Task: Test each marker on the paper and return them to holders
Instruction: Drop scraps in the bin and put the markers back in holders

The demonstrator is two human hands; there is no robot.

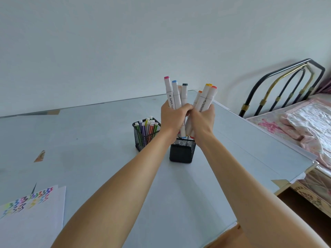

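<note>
Both hands — left hand (pixel 172 116), right hand (pixel 203 119) — grip markers (pixel 177 94) printed "Mark…".

Bright daylight, soft shadows, warped edges

A plain pale wall (pixel 107 42) fills the upper half, evenly lit by soft daylight. Below it stretches a pale grey worktop (pixel 89 140). To the right stands a bed (pixel 295 122) with a pink flowered cover and a black and brass metal headboard (pixel 279 86).
</note>
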